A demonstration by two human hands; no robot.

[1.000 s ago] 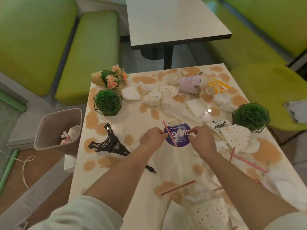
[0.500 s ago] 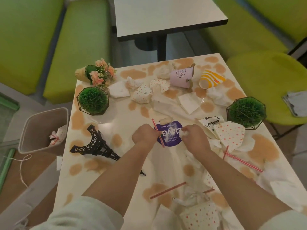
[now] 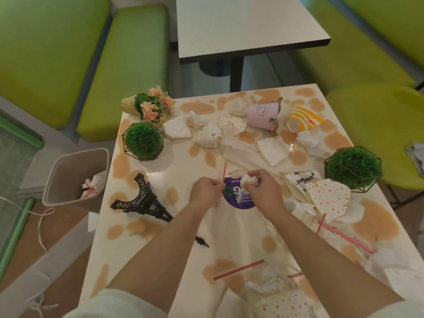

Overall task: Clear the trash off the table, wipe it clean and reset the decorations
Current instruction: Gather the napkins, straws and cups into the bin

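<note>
The cream table point(image 3: 179, 226) is blotched with brown stains and strewn with trash. My left hand point(image 3: 205, 191) pinches a red straw point(image 3: 223, 174) at the table's middle. Beside it, my right hand point(image 3: 263, 191) grips a crumpled white tissue point(image 3: 249, 180) over a round purple sticker point(image 3: 238, 198). Dotted paper wrappers point(image 3: 328, 200), napkins point(image 3: 273, 150), more straws point(image 3: 238, 269) and tipped cups, one pink point(image 3: 262, 115) and one yellow-striped point(image 3: 302, 121), lie around. A black Eiffel tower model point(image 3: 144, 200) lies on its side at the left.
A beige trash bin point(image 3: 68, 177) with some trash inside stands on the floor left of the table. Two green ball plants in wire frames point(image 3: 143, 141) point(image 3: 353, 168) and a flower bouquet point(image 3: 151, 105) sit on the table. Green benches and another table point(image 3: 241, 24) lie beyond.
My right hand has gathered the white tissue up from the sticker into its fingers. My left hand keeps its pinch on the red straw. The view shifted slightly.
</note>
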